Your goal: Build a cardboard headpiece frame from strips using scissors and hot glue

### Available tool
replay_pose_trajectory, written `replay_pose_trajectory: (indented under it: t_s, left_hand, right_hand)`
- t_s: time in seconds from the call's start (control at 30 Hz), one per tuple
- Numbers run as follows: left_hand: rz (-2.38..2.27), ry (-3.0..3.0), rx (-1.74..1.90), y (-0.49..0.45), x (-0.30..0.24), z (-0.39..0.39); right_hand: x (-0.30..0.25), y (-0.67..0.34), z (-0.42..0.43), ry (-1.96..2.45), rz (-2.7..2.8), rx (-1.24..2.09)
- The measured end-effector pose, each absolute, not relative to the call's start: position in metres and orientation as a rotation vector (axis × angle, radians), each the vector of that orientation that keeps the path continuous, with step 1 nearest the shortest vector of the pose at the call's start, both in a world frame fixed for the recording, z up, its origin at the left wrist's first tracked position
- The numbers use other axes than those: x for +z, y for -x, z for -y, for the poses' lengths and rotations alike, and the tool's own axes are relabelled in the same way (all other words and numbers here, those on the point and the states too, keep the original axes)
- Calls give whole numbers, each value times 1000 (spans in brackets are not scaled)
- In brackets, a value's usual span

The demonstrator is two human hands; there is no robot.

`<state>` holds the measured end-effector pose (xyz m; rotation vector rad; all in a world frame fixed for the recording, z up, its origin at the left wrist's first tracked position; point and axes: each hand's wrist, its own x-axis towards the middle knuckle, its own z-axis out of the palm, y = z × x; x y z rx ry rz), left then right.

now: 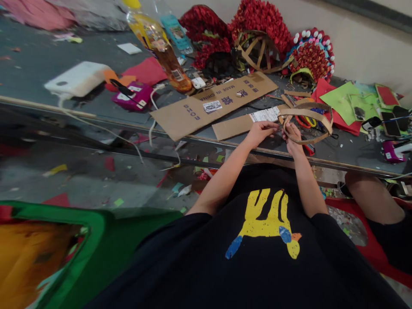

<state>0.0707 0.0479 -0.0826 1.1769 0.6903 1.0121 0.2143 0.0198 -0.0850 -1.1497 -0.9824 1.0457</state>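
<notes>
My right hand (293,136) grips a light frame of curved brown cardboard strips (317,138) at its left end, just above the table's front edge. Close by on the left, my left hand (261,133) has its fingertips pinched together; whatever is between them is too small to make out. Under the frame, partly covered by it, lie scissors with red and yellow handles (303,122). A narrow cardboard piece (230,128) with a white label is beside my left hand. Behind it rests a larger printed cardboard sheet (193,113).
Red ruffled headpieces (260,19) stand against the wall. Bottles (174,68), a white power adapter (77,79) and a purple box (133,96) are on the left. Green paper (343,103) and phones lie right. A green bin (96,231) stands lower left; another person's knee (373,195) shows right.
</notes>
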Motion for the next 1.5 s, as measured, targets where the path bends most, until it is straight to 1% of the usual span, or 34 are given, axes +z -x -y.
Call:
replay_pose_trajectory:
  t_s: [0.63,1.0,1.5]
  left_hand:
    - [-704,-1191,1010,-70,-82,-45]
    - [-782,-1208,1070,-70,-79,-45]
    - [-761,-1182,1110,-69,-78,-44]
  right_hand:
    - [-87,-216,-18,1143,1064,1038]
    - [-87,-215,-18,1156,1073,1029]
    - [-81,-210,-13,1116,1069,1026]
